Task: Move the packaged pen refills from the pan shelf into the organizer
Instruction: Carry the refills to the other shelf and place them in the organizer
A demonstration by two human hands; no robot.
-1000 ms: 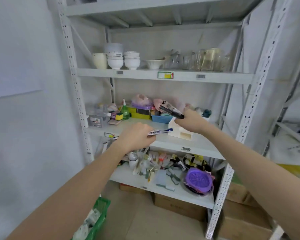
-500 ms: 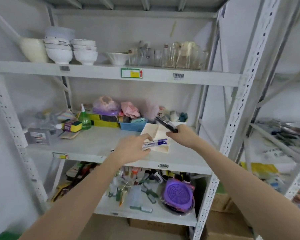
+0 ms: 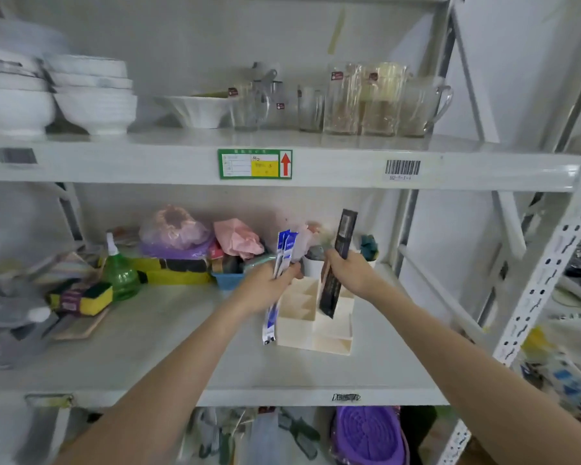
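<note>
Upright, blue refills (image 3: 282, 260) sat gripped in the left hand (image 3: 265, 290); the right hand (image 3: 349, 273) clutched a black pack (image 3: 337, 263) (over the organizer (image 3: 316, 327)).

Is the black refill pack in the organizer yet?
Partly: the right hand holds the black pack upright, its lower end dipping into the organizer.

Both bare forearms reach forward and upward, converging toward the middle. The left hand (image 3: 265, 286) has fingers curled in a grip, thumb uppermost. The right hand (image 3: 348, 275) is likewise closed in a grip, its wrist bent slightly inward, just beside the left.
</note>
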